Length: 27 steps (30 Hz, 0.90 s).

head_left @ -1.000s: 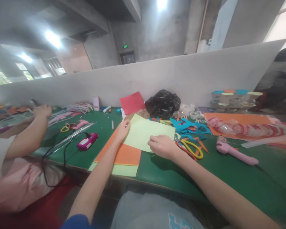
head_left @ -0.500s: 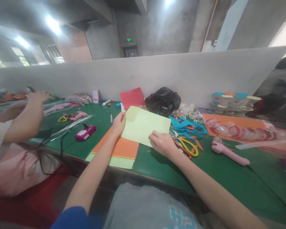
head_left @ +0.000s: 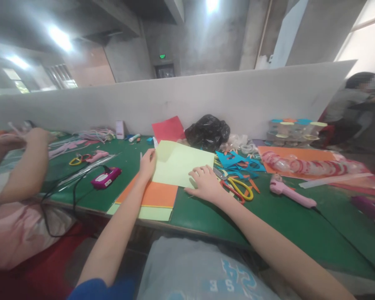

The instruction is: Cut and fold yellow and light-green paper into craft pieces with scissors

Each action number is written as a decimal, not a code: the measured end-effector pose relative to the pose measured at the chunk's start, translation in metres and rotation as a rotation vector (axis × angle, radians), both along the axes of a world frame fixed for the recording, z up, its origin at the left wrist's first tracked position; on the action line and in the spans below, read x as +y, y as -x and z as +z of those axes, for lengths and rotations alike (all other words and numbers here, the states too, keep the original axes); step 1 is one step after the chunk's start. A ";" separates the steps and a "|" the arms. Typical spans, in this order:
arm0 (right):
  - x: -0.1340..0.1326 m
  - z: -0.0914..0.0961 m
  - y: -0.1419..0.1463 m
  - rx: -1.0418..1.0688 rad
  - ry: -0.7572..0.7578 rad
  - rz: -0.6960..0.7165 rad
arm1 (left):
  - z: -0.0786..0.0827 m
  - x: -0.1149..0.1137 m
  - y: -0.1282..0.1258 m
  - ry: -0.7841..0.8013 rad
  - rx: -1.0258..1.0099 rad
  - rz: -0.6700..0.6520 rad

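Note:
A pale green paper sheet [head_left: 181, 164] lies on the green table [head_left: 287, 216], over an orange sheet [head_left: 153, 195] and another pale green sheet [head_left: 150, 213]. My left hand [head_left: 147, 163] pinches the top sheet's left edge near a folded corner. My right hand [head_left: 204, 183] rests with fingers spread flat on the sheet's near right corner. Yellow-handled scissors [head_left: 242, 188] and red-handled scissors lie just right of that hand.
Blue paper cut-outs [head_left: 234, 160], a black bag [head_left: 207, 132], a red sheet [head_left: 168, 128], a pink glue gun [head_left: 289, 192] and a magenta device [head_left: 106, 178] with a cable lie around. A co-worker's arm [head_left: 28, 166] reaches over the table at left. A white partition stands behind.
My right hand went from pinching the sheet's corner to lying flat on it. The sheet has come down onto the stack. My left hand keeps its hold on the left edge.

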State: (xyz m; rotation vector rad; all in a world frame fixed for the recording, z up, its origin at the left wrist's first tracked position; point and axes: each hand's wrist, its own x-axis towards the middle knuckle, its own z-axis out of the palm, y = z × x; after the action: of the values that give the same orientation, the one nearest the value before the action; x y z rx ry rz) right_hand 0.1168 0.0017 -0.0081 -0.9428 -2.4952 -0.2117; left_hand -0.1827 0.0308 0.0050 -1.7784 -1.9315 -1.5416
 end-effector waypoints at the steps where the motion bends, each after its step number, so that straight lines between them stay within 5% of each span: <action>1: -0.001 0.000 0.001 -0.008 0.007 0.012 | -0.001 0.001 0.001 -0.002 -0.004 0.009; 11: -0.003 -0.008 0.022 -0.123 -0.267 0.056 | -0.007 0.001 0.017 -0.060 -0.050 0.067; 18: 0.004 -0.014 0.014 -0.135 -0.364 -0.195 | -0.007 -0.005 0.024 -0.101 -0.099 0.084; 27: 0.009 0.007 0.004 -0.033 -0.414 -0.388 | -0.008 -0.006 0.020 -0.126 -0.120 0.109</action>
State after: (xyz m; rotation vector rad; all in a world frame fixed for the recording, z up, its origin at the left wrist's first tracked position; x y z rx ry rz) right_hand 0.1128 0.0106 -0.0010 -1.2288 -2.1467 -0.8361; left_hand -0.2032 0.0247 -0.0025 -1.5376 -1.8999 -1.7266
